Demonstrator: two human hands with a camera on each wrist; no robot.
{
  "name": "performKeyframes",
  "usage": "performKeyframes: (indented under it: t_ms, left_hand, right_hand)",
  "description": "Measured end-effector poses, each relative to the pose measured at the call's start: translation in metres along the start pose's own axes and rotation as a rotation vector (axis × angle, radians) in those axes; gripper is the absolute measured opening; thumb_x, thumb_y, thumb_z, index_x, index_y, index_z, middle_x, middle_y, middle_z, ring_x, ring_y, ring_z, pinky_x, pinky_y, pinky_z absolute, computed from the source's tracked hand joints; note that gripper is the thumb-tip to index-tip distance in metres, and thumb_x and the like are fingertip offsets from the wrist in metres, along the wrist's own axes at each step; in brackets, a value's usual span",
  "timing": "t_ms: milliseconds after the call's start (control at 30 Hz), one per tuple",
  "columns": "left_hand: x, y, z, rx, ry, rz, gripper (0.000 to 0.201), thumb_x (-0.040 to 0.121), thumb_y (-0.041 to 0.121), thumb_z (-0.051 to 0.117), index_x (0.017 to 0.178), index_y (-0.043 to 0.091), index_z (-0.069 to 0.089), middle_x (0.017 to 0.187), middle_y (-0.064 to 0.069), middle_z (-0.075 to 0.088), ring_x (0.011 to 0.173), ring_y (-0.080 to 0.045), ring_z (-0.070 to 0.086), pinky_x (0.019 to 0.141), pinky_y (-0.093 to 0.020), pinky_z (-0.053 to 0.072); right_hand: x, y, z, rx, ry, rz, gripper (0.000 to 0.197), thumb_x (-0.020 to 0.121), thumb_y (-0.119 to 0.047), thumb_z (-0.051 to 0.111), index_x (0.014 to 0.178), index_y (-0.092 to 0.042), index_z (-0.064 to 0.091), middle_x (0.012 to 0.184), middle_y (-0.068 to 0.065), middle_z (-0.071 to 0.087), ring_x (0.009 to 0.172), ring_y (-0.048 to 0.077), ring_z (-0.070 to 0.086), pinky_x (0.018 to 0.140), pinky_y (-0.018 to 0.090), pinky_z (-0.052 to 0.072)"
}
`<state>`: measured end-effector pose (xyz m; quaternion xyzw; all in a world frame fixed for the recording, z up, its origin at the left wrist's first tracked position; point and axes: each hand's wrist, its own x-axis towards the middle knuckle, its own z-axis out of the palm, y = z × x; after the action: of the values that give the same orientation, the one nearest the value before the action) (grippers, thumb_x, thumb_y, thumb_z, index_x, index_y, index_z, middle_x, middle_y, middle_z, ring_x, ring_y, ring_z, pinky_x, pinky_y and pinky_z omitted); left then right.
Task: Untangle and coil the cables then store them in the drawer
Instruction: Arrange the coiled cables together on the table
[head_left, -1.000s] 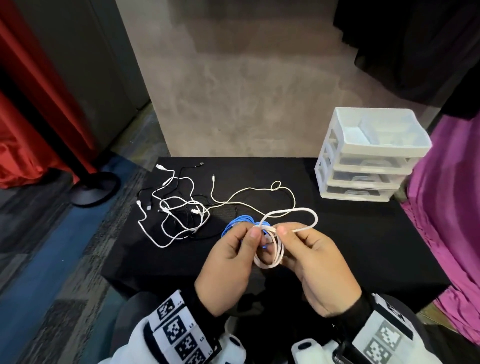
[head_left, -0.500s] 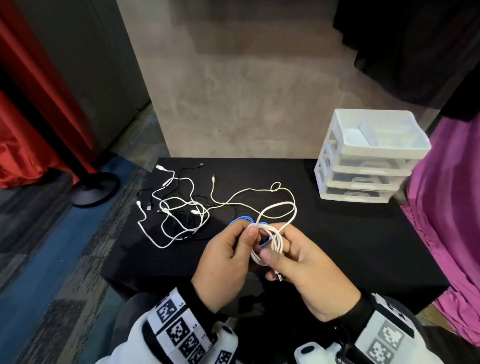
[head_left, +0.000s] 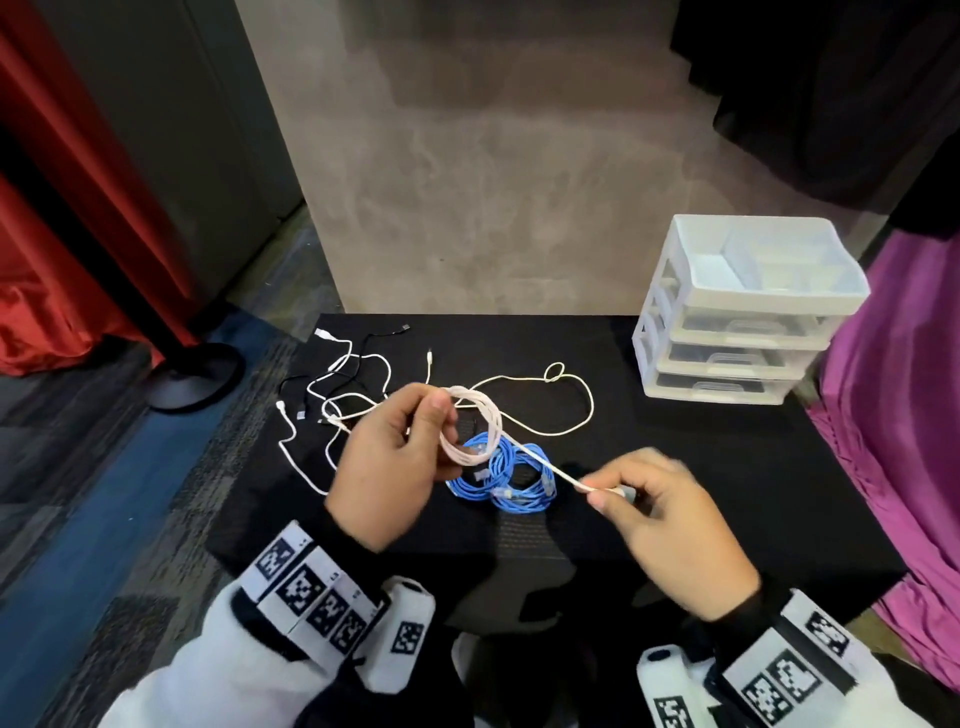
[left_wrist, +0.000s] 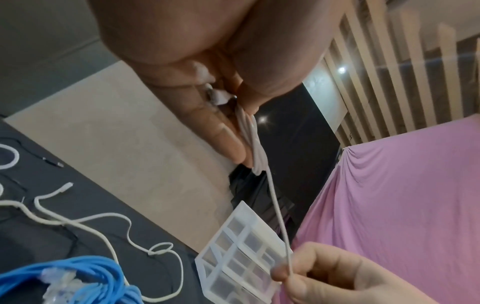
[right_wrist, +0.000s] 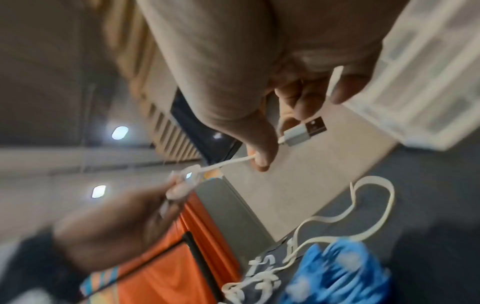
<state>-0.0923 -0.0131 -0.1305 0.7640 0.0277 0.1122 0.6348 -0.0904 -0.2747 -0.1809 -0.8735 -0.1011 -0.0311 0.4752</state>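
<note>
My left hand (head_left: 434, 434) holds a small coil of white cable (head_left: 474, 423) above the black table (head_left: 675, 467), thumb on top and fingers curled under it. From the coil a taut strand runs right to my right hand (head_left: 609, 489), which pinches it just behind the USB plug (right_wrist: 303, 131). The left wrist view shows the white cable coil (left_wrist: 257, 156) bunched at my left fingers (left_wrist: 221, 127). Two blue cable coils (head_left: 498, 475) lie on the table below the strand. A tangle of white and black cables (head_left: 343, 395) lies to the left.
A loose white cable with a small knot (head_left: 556, 371) curves across the middle of the table. A translucent drawer unit (head_left: 737, 312) stands at the back right, its three drawers pushed in and its top tray open. Pink cloth (head_left: 904, 415) hangs to the right.
My right hand has pulled away to the right, drawing the cable's plug end out taut. My left hand has lifted the coil up and left, uncovering the blue coils.
</note>
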Motion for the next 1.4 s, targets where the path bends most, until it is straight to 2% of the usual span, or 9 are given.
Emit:
performKeyframes:
  t_ms: [167,267,400,600,833,933,1100,1267,1400]
  left_hand:
    - [-0.01,-0.003,0.024,-0.11,-0.009,-0.092,0.029,0.106,0.023,0.047,0.086,0.008,0.061,0.072,0.001,0.059,0.068,-0.017,0.062,0.059,-0.03,0.059]
    - [-0.015,0.005,0.036,-0.245,0.027,-0.154,0.028,0.106,0.022,0.047,0.09,0.005,0.061,0.072,-0.001,0.061,0.066,-0.017,0.067,0.06,-0.032,0.061]
    - [-0.02,0.011,0.047,-0.445,0.015,-0.26,0.026,0.106,0.022,0.047,0.095,0.002,0.059,0.073,0.0,0.066,0.069,-0.018,0.072,0.068,-0.037,0.065]
    - [-0.022,0.01,0.056,-0.608,0.003,-0.357,0.025,0.107,0.026,0.045,0.103,0.005,0.057,0.085,-0.008,0.072,0.074,-0.026,0.074,0.066,-0.031,0.062]
    - [-0.029,0.009,0.067,-0.674,-0.104,-0.45,0.026,0.107,0.03,0.042,0.097,0.016,0.06,0.09,-0.003,0.075,0.077,-0.014,0.071,0.063,-0.024,0.057]
    - [-0.031,0.006,0.074,-0.563,-0.09,-0.364,0.029,0.107,0.024,0.043,0.094,0.012,0.066,0.083,-0.003,0.074,0.076,-0.013,0.07,0.068,-0.023,0.055]
    - [-0.02,-0.002,0.06,-0.427,0.0,-0.314,0.031,0.106,0.024,0.049,0.099,0.002,0.07,0.08,-0.014,0.066,0.081,-0.025,0.065,0.087,-0.043,0.052]
    - [-0.02,-0.009,0.055,-0.227,-0.167,-0.294,0.031,0.106,0.028,0.051,0.096,0.011,0.075,0.091,-0.015,0.073,0.084,-0.023,0.066,0.083,-0.042,0.053]
    - [-0.027,-0.005,0.059,-0.247,-0.237,-0.324,0.036,0.108,0.026,0.044,0.094,0.003,0.068,0.076,-0.01,0.066,0.064,-0.016,0.061,0.065,-0.033,0.05]
  right_hand:
    - [-0.003,-0.002,0.017,-0.258,0.1,-0.124,0.016,0.089,-0.018,0.073,0.083,-0.029,0.065,0.072,-0.009,0.051,0.066,0.012,0.054,0.066,0.038,0.05]
    - [-0.007,-0.013,0.028,0.049,0.048,-0.036,0.016,0.098,-0.027,0.069,0.081,-0.025,0.07,0.075,-0.003,0.068,0.071,0.016,0.065,0.075,0.037,0.054]
    - [-0.001,-0.031,0.035,0.647,0.11,0.187,0.025,0.106,-0.009,0.054,0.102,-0.015,0.078,0.093,0.01,0.08,0.093,0.026,0.077,0.09,0.043,0.059]
    - [-0.003,-0.047,0.036,1.163,0.053,0.331,0.017,0.103,0.005,0.05,0.117,0.006,0.058,0.086,0.019,0.073,0.072,0.018,0.071,0.07,0.028,0.06]
    - [-0.001,-0.041,0.039,0.991,0.049,0.309,0.005,0.101,-0.004,0.059,0.104,-0.001,0.056,0.077,0.011,0.074,0.07,0.018,0.069,0.075,0.035,0.055]
    - [-0.001,-0.044,0.038,0.794,-0.045,0.192,0.014,0.099,-0.01,0.067,0.112,-0.006,0.066,0.1,0.01,0.08,0.1,0.023,0.075,0.096,0.04,0.056]
    - [-0.002,-0.044,0.021,0.505,-0.039,-0.08,0.051,0.095,0.007,0.063,0.134,-0.025,0.053,0.127,-0.006,0.065,0.116,0.018,0.065,0.102,0.029,0.05]
    - [0.004,-0.058,0.015,0.005,-0.03,-0.326,0.034,0.087,-0.029,0.075,0.119,-0.037,0.067,0.108,-0.015,0.064,0.101,0.013,0.062,0.097,0.038,0.044]
    - [0.007,-0.057,0.022,0.168,-0.07,-0.223,0.017,0.085,-0.02,0.079,0.097,-0.032,0.074,0.089,-0.013,0.069,0.08,0.012,0.067,0.084,0.046,0.054]
